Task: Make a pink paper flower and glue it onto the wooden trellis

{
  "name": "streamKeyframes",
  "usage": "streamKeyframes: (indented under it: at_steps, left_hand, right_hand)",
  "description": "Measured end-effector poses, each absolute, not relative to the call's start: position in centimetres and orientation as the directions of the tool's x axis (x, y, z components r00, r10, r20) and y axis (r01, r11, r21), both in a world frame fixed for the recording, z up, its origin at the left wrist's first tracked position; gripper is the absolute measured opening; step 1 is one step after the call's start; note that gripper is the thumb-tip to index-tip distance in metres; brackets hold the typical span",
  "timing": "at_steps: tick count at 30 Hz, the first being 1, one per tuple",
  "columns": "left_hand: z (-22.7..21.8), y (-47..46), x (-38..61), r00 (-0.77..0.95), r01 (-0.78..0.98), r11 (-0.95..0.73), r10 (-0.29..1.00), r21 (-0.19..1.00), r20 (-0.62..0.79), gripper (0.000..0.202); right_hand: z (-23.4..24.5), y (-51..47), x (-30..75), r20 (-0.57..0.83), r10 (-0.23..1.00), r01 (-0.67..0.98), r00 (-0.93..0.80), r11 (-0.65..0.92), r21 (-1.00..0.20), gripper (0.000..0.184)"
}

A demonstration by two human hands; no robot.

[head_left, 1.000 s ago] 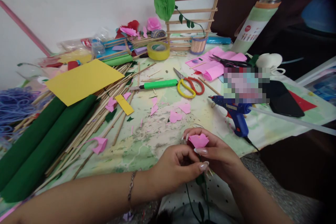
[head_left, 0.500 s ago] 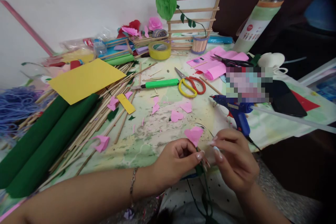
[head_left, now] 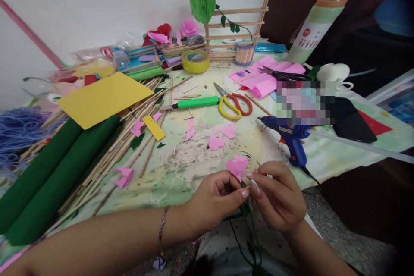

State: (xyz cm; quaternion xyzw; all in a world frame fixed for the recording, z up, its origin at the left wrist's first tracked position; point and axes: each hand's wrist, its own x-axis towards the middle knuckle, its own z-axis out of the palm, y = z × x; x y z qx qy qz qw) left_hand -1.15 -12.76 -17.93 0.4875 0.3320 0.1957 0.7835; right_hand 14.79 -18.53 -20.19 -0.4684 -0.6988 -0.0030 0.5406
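Note:
My left hand [head_left: 215, 200] pinches the base of a small pink paper flower [head_left: 237, 167] on a dark green stem [head_left: 249, 233] that hangs down toward my lap. My right hand [head_left: 278, 196] is closed beside it, its fingertips touching the flower's lower right edge. Both hands sit at the near edge of the table. Loose pink paper petals [head_left: 216, 142] lie just beyond them.
A blue glue gun [head_left: 287, 136] lies right of the hands, scissors [head_left: 234, 104] and a green cutter [head_left: 194, 104] farther back. Green paper rolls [head_left: 48, 177], wooden sticks [head_left: 129, 138] and yellow paper [head_left: 101, 97] fill the left. Yellow tape [head_left: 195, 61] and a stick frame [head_left: 241, 21] stand at the back.
My right hand came off the flower, drew back to the right, then returned to touch its edge. The flower now stands more exposed above my left fingers.

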Motion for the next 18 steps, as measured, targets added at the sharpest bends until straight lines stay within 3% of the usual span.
streamKeyframes:
  at_steps: [9,13,18]
  left_hand:
    - [-17.9,-12.7,-1.1,0.686,0.024,0.451,0.642,0.892,-0.343,0.052]
    - [-17.9,-12.8,-1.1,0.695,0.008,0.492,0.623,0.871,-0.359,0.052]
    - [-17.9,-13.1,-1.2,0.696,-0.046,0.521,0.629,0.852,-0.346,0.049]
  right_hand:
    - [-19.8,-18.3,14.6,0.773,0.634,0.658,0.002,0.581,-0.479,0.031]
    - [-20.2,-18.7,14.8,0.715,0.693,0.600,0.095,0.533,-0.596,0.033]
    - [-21.0,-18.7,15.2,0.614,0.727,0.380,0.306,0.498,-0.779,0.027]
